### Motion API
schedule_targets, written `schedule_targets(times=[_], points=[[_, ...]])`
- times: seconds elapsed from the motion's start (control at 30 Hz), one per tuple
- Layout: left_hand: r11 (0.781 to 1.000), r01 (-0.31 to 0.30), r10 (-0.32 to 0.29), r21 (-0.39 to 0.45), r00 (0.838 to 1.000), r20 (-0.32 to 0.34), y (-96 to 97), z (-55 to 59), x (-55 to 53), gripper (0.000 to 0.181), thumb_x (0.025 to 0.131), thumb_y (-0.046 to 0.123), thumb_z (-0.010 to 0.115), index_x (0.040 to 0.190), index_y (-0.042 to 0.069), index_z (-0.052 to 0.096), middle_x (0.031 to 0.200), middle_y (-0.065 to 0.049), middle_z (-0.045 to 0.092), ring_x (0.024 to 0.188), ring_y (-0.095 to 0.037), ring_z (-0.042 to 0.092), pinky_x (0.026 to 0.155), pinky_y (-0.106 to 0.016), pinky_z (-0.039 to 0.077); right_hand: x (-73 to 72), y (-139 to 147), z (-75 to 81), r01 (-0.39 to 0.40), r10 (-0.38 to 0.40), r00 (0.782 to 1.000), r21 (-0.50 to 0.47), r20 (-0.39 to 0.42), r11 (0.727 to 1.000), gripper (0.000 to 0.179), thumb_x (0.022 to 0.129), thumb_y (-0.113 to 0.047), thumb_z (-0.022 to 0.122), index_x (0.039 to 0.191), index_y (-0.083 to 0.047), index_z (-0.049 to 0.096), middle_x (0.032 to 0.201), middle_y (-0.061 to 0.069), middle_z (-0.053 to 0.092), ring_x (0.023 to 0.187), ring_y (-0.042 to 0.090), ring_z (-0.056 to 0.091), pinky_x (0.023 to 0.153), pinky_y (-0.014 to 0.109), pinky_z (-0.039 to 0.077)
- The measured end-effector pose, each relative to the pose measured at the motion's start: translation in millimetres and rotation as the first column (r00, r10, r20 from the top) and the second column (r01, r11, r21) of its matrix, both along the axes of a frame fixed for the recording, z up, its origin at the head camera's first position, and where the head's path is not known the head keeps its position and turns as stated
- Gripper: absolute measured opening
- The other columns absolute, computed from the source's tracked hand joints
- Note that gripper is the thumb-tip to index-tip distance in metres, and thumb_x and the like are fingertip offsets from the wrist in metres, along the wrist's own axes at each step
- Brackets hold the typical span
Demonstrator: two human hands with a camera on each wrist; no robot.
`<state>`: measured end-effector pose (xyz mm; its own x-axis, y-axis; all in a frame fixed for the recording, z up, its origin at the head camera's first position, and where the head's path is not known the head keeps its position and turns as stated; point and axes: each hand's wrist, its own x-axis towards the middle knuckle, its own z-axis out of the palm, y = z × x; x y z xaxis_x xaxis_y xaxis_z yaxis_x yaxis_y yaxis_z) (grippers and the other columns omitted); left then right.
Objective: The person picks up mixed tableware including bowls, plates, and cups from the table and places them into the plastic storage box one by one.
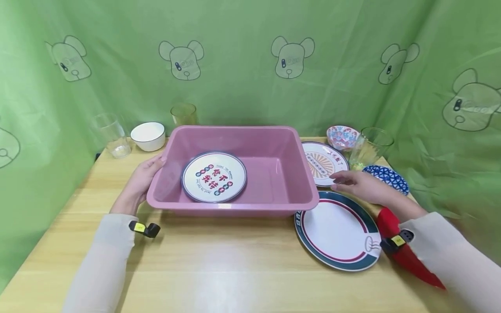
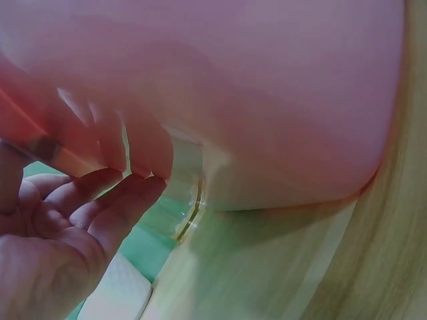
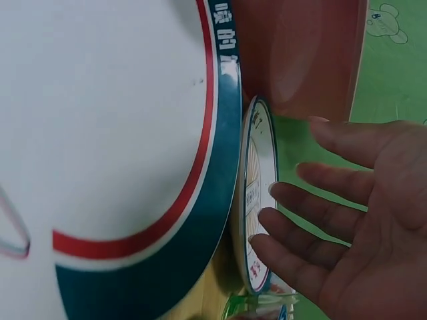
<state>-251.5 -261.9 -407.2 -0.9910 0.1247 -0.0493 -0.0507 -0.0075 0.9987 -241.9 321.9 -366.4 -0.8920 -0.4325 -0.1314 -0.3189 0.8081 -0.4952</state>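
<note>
A pink plastic basin (image 1: 270, 182) sits on the table with a small white plate (image 1: 214, 176) with red characters inside it. My left hand (image 1: 142, 184) grips the basin's left rim; in the left wrist view, its fingers (image 2: 127, 207) touch the outer wall. Over on the right, my right hand (image 1: 360, 186) hovers with spread fingers and nothing held, close to a sunburst-patterned plate (image 1: 326, 163). The same hand (image 3: 373, 213) shows its palm in the right wrist view. Just below it lies a large white plate (image 1: 336, 230) with a green rim and red ring.
At the back left stand a clear glass (image 1: 117, 141), a white bowl (image 1: 148, 137) and a yellowish glass (image 1: 184, 115). To the right are a patterned bowl (image 1: 342, 135), another glass (image 1: 369, 145), a blue-and-white dish (image 1: 387, 177) and a red object (image 1: 415, 263) partly under the right arm.
</note>
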Motion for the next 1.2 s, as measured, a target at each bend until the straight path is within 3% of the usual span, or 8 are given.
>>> schedule_targets(times=[0.2, 0.37, 0.63, 0.87, 1.0, 1.2], points=[[1.0, 0.003, -0.003, 0.001, 1.0, 0.01, 5.3, -3.0, -0.4, 0.057, 0.104, 0.035, 0.048, 0.154, 0.018, 0.028, 0.154, -0.017, 0.032, 0.136, -0.04, 0.037, 0.106, -0.041, 0.04, 9.0, 9, -3.3, 0.006, -0.009, 0.998, 0.047, 0.056, 0.999, 0.053, 0.097, -0.035, 0.061, 0.131, 0.006, 0.056, 0.121, 0.021, 0.062, 0.111, 0.041, 0.058, 0.09, 0.054, 0.052], [1.0, -0.019, 0.019, -0.022, 1.0, -0.002, 4.3, -2.1, -2.1, 0.058, 0.102, 0.038, 0.049, 0.154, 0.019, 0.03, 0.154, -0.017, 0.034, 0.135, -0.04, 0.039, 0.107, -0.045, 0.039, 5.2, 13, -11.4, 0.002, -0.007, 0.997, 0.062, 0.076, 0.998, 0.054, 0.097, -0.036, 0.062, 0.132, 0.006, 0.055, 0.121, 0.022, 0.063, 0.111, 0.041, 0.058, 0.089, 0.053, 0.053], [1.0, -0.008, 0.008, -0.003, 1.0, 0.003, 1.6, 1.3, -1.4, 0.057, 0.103, 0.037, 0.048, 0.154, 0.02, 0.03, 0.155, -0.013, 0.032, 0.136, -0.038, 0.037, 0.11, -0.047, 0.035, -0.7, 14, -16.2, -0.067, 0.058, 0.993, 0.094, 0.1, 0.993, 0.044, 0.094, -0.026, 0.066, 0.127, 0.002, 0.061, 0.108, 0.013, 0.068, 0.097, 0.027, 0.064, 0.079, 0.04, 0.057], [1.0, -0.004, 0.004, 0.025, 1.0, -0.002, 1.1, 0.9, -0.8, 0.056, 0.104, 0.035, 0.047, 0.154, 0.018, 0.029, 0.156, -0.013, 0.03, 0.138, -0.038, 0.035, 0.112, -0.048, 0.033, -4.6, 14, -18.8, -0.058, 0.043, 0.995, 0.164, 0.093, 0.985, 0.044, 0.094, -0.029, 0.067, 0.124, 0.003, 0.063, 0.114, 0.021, 0.066, 0.099, 0.029, 0.063, 0.083, 0.047, 0.056], [1.0, -0.007, 0.007, 0.019, 1.0, 0.001, 0.6, 0.8, -0.1, 0.056, 0.104, 0.035, 0.047, 0.154, 0.019, 0.029, 0.157, -0.011, 0.029, 0.138, -0.037, 0.035, 0.111, -0.044, 0.035, -7.5, 14, -20.8, -0.063, 0.04, 0.992, 0.195, 0.117, 0.979, 0.038, 0.094, -0.028, 0.066, 0.117, 0.002, 0.067, 0.105, 0.014, 0.069, 0.093, 0.025, 0.065, 0.081, 0.046, 0.056], [1.0, 0.003, -0.003, 0.029, 1.0, 0.001, 0.3, 0.1, 0.1, 0.055, 0.104, 0.034, 0.047, 0.154, 0.019, 0.028, 0.157, -0.01, 0.028, 0.139, -0.035, 0.034, 0.111, -0.042, 0.035, -12.1, 17, -26.0, -0.055, 0.024, 0.985, 0.181, 0.172, 0.982, 0.026, 0.095, -0.026, 0.064, 0.106, -0.004, 0.072, 0.092, 0.0, 0.07, 0.078, 0.014, 0.059, 0.071, 0.034, 0.053]])
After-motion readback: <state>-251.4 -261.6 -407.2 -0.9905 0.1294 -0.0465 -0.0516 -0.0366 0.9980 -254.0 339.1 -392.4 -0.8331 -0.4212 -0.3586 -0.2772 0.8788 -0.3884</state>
